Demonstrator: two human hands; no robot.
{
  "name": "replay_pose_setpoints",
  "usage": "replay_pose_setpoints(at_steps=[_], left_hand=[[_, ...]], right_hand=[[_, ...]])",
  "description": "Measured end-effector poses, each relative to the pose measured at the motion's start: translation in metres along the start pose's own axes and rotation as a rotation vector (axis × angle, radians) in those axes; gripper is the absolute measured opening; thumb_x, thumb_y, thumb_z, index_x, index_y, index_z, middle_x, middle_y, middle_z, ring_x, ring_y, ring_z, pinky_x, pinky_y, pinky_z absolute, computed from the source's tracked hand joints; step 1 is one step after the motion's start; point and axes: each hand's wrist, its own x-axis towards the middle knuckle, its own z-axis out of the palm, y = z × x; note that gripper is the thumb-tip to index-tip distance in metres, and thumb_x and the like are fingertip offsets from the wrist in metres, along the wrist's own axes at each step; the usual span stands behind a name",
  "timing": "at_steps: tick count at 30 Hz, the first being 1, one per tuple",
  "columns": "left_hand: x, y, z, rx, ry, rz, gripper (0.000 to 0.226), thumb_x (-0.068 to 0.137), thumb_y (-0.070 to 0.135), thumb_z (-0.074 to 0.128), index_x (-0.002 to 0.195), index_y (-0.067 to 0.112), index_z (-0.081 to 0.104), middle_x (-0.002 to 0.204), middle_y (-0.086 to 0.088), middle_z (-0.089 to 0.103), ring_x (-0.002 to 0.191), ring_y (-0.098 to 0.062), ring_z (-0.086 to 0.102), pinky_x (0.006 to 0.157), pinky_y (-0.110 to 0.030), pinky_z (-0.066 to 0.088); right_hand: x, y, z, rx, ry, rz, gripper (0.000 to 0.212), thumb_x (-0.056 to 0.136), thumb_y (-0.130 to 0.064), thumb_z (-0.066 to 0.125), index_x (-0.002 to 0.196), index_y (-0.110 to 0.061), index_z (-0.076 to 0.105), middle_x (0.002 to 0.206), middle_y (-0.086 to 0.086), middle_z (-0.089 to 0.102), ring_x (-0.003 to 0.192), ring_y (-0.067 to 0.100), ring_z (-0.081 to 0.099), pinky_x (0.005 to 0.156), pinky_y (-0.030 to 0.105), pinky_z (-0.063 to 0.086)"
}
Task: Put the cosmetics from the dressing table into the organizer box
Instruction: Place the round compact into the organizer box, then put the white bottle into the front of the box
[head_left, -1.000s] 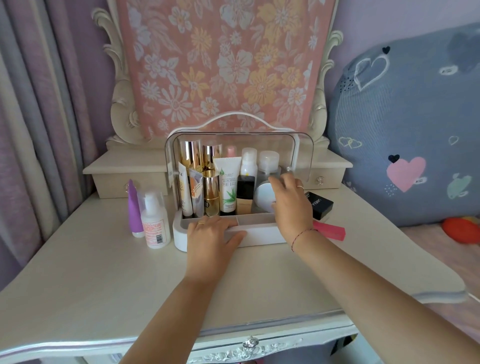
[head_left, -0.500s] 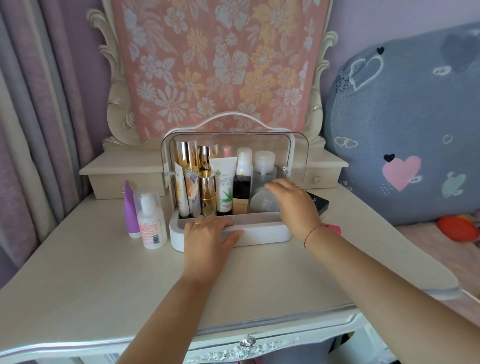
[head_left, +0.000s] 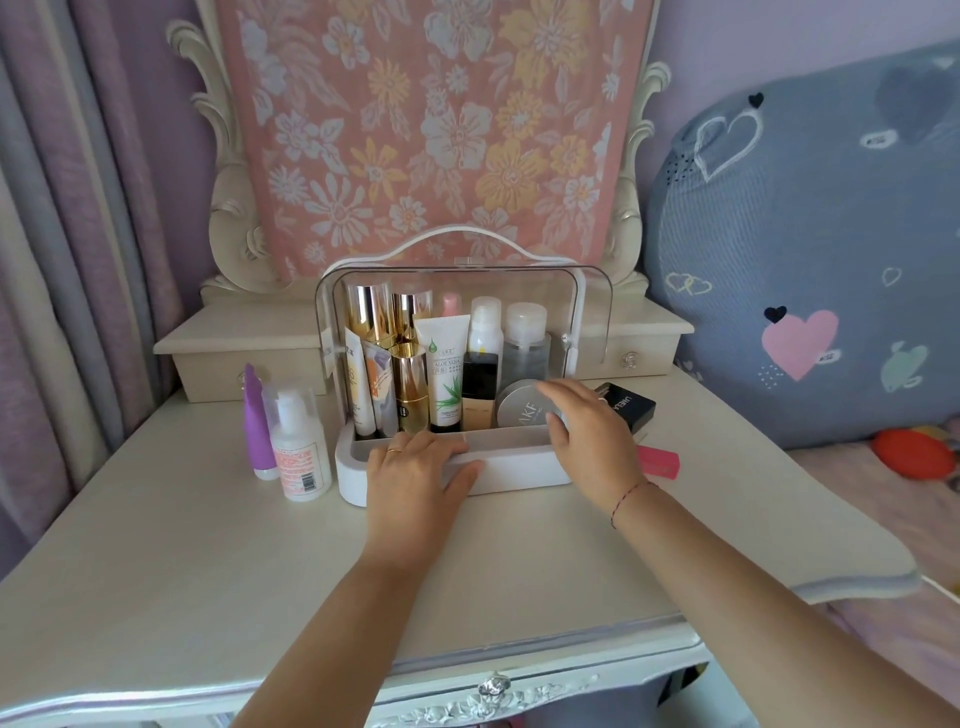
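Note:
The white organizer box (head_left: 353, 470) stands at the back middle of the dressing table (head_left: 208, 545), its clear lid (head_left: 592, 312) swung up. Several tubes and bottles stand upright inside. A round grey compact (head_left: 522, 410) leans at the right end of the row. My right hand (head_left: 589, 434) curls around the compact's right edge, fingers on top and thumb on the rim. My left hand (head_left: 415, 473) lies over the box's front rim, fingers inside and thumb on the front wall. A purple tube (head_left: 258, 421) and a white pump bottle (head_left: 298, 441) stand left of the box.
A black case (head_left: 628, 408) and a pink flat item (head_left: 660, 462) lie right of the box, partly behind my right hand. Small drawer units (head_left: 234, 353) flank the cloth-covered mirror. A grey heart-print pillow (head_left: 805, 260) and a red object (head_left: 914, 460) are on the bed to the right.
My right hand set the round compact down into the box's right end and drew back a little, so the compact's face now shows. The left hand stayed on the front rim.

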Motion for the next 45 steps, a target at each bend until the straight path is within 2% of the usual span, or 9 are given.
replay_pose_setpoints(at_steps=[4,8,12,15,18,21,26,37,45], left_hand=[[0.0,-0.001,0.0,0.007,-0.005,0.006,0.043,0.08,0.051,0.041,0.091,0.023,0.072,0.086,0.005,0.071,0.082,-0.023,0.061,0.071,-0.032,0.031],[0.0,0.0,0.0,0.001,-0.001,-0.004,0.043,0.08,0.052,0.042,0.091,0.024,0.072,0.085,0.005,0.071,0.082,-0.022,0.06,0.072,-0.032,0.032],[0.0,0.004,-0.007,-0.103,0.07,-0.045,0.03,0.081,0.042,0.052,0.091,0.02,0.071,0.088,0.001,0.069,0.084,-0.024,0.06,0.074,-0.034,0.039],[0.0,0.006,-0.024,-0.201,0.243,-0.148,0.017,0.084,0.029,0.064,0.096,0.018,0.069,0.097,0.001,0.066,0.094,-0.02,0.056,0.081,-0.036,0.044],[-0.002,-0.002,-0.047,-0.223,0.496,-0.316,0.023,0.078,0.025,0.073,0.096,0.014,0.064,0.098,-0.002,0.059,0.094,-0.018,0.051,0.081,-0.034,0.043],[-0.008,-0.027,-0.063,-0.245,0.658,-0.609,0.042,0.069,0.027,0.077,0.1,0.009,0.055,0.1,-0.008,0.053,0.095,-0.025,0.048,0.083,-0.04,0.041],[-0.014,-0.06,-0.054,-0.326,0.444,-0.981,0.051,0.068,0.036,0.074,0.104,0.009,0.05,0.104,-0.012,0.055,0.101,-0.035,0.051,0.09,-0.049,0.043],[-0.006,-0.057,-0.042,-0.129,0.29,-0.906,0.059,0.072,0.051,0.068,0.115,0.013,0.055,0.111,-0.012,0.056,0.104,-0.033,0.05,0.092,-0.042,0.039],[-0.053,-0.01,-0.08,-0.361,0.281,-0.611,0.03,0.078,0.043,0.066,0.089,0.017,0.056,0.078,0.003,0.061,0.074,-0.013,0.06,0.057,-0.022,0.041]], right_hand=[[-0.007,0.001,-0.001,0.058,-0.007,0.059,0.038,0.088,-0.004,0.053,0.124,-0.012,0.06,0.123,0.006,0.061,0.113,0.026,0.056,0.09,0.028,0.043],[-0.018,0.01,-0.013,0.185,0.218,0.182,0.021,0.082,0.001,0.057,0.097,-0.01,0.068,0.097,0.002,0.064,0.092,0.026,0.061,0.079,0.031,0.05],[-0.03,0.012,-0.025,0.28,0.336,0.338,0.019,0.081,0.004,0.058,0.09,-0.009,0.069,0.091,0.003,0.063,0.071,0.013,0.057,0.065,0.005,0.042],[-0.035,0.004,-0.023,0.283,0.279,0.302,0.017,0.081,0.001,0.061,0.087,-0.012,0.068,0.084,0.004,0.064,0.067,0.004,0.054,0.064,0.004,0.04],[-0.036,-0.003,-0.018,0.277,0.213,0.191,0.013,0.08,0.001,0.064,0.086,-0.01,0.068,0.077,0.001,0.061,0.065,0.008,0.055,0.062,0.004,0.039],[-0.036,-0.006,-0.015,0.264,0.178,0.112,0.013,0.078,0.004,0.064,0.084,-0.009,0.066,0.075,0.004,0.062,0.062,0.02,0.057,0.06,0.02,0.046],[-0.036,-0.006,-0.014,0.25,0.17,0.099,0.014,0.078,0.004,0.062,0.082,-0.009,0.065,0.076,0.007,0.063,0.064,0.025,0.058,0.058,0.039,0.051],[-0.036,-0.006,-0.016,0.235,0.179,0.126,0.014,0.078,0.005,0.062,0.083,-0.008,0.065,0.078,0.006,0.062,0.065,0.025,0.057,0.058,0.031,0.047],[-0.036,-0.01,-0.02,0.255,0.181,0.161,0.018,0.077,0.006,0.063,0.083,-0.011,0.064,0.076,0.003,0.059,0.063,0.022,0.054,0.059,0.033,0.047]])
